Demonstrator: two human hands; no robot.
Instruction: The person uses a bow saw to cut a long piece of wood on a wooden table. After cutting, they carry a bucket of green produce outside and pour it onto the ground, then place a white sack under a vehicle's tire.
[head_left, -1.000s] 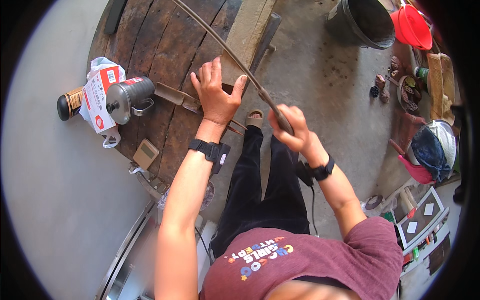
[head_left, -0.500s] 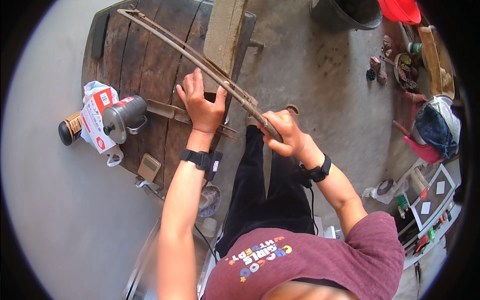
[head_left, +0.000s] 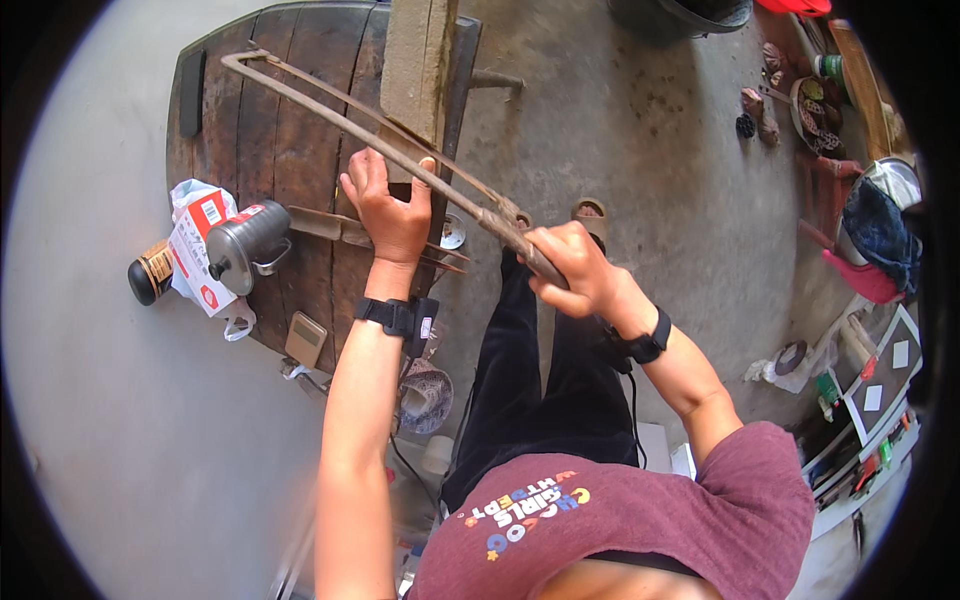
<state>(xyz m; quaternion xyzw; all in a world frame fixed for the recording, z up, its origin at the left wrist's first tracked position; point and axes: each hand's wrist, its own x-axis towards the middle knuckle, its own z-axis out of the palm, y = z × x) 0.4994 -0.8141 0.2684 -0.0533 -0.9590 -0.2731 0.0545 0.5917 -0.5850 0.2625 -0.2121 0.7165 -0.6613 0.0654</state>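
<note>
"Two hands: what grip?"
"Right hand (head_left: 572, 268): fingers wrapped round the handle (head_left: 512, 236) of the saw (head_left: 330, 119). Left hand (head_left: 393, 215): spread by the beam (head_left: 415, 70)."
"And the saw?"
"Across beam and table (head_left: 300, 160); probably stiff, best held by its handle."

So the biggest lettering here is on the maroon shirt (head_left: 640, 500): 3 slanted rows of chunky capitals in white, yellow, blue and orange, plus 1 little star. The red-and-white box (head_left: 194, 262) has 1 barcode on its red panel, some dark characters and a red logo. There's print on the jar's tan label (head_left: 157, 264) too, but it's too small to read, same with the white tag (head_left: 426, 328) by the black wrist strap (head_left: 383, 316).
</note>
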